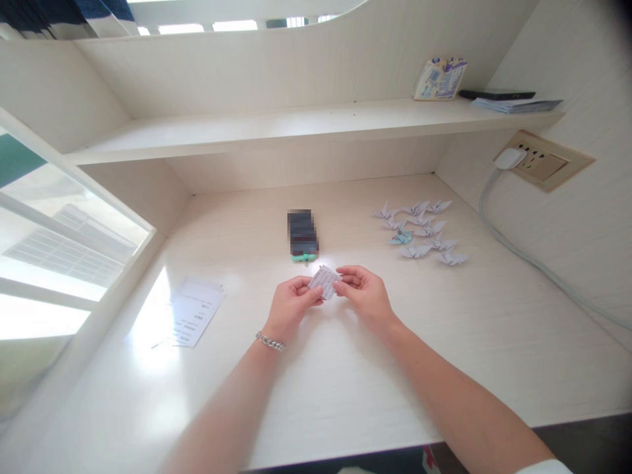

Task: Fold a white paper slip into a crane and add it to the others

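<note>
Both my hands meet above the middle of the white desk point(345, 388), pinching a small folded piece of printed paper point(324, 282) between them. My left hand point(291, 304), with a silver bracelet at the wrist, grips the paper's left edge with curled fingers. My right hand point(364, 294) holds its right edge between thumb and fingers. Just beyond the paper lies a dark phone point(302, 234) with a teal end.
Several folded paper cranes point(419, 232) lie at the back right of the desk. A printed sheet point(193, 311) lies at the left near a window. A wall socket point(540, 161) with a grey cable is on the right. A carton point(439, 78) stands on the shelf.
</note>
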`<state>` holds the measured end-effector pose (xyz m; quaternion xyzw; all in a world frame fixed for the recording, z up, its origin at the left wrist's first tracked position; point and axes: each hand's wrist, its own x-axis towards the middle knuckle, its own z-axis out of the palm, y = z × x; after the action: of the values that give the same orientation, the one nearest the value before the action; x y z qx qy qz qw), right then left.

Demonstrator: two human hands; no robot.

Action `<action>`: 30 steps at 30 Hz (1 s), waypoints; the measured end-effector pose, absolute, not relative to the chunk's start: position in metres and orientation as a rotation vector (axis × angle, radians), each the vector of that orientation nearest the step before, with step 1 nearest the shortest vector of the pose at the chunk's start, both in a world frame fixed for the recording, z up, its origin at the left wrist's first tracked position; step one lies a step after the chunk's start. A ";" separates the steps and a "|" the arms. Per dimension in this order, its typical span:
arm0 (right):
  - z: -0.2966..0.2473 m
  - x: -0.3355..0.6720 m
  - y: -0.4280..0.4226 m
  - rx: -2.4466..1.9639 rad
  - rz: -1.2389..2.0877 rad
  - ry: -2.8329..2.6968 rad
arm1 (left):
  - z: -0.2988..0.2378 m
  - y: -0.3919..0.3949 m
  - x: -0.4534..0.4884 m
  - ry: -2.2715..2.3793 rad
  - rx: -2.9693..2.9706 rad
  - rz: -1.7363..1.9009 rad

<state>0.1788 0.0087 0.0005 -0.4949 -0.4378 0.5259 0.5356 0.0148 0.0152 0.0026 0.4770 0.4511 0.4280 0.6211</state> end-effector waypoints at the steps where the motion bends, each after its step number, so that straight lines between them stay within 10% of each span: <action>1: 0.001 0.179 0.009 -1.184 1.235 -1.065 | 0.003 0.015 0.015 1.043 1.103 0.993; 30: -0.002 0.185 0.010 -1.269 1.186 -1.320 | 0.003 0.009 0.018 1.189 1.431 0.956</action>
<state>0.1853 0.0104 -0.0019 -0.5161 -0.5367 0.4820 0.4618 0.0175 0.0088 0.0030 0.5920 0.4920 0.3953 0.5012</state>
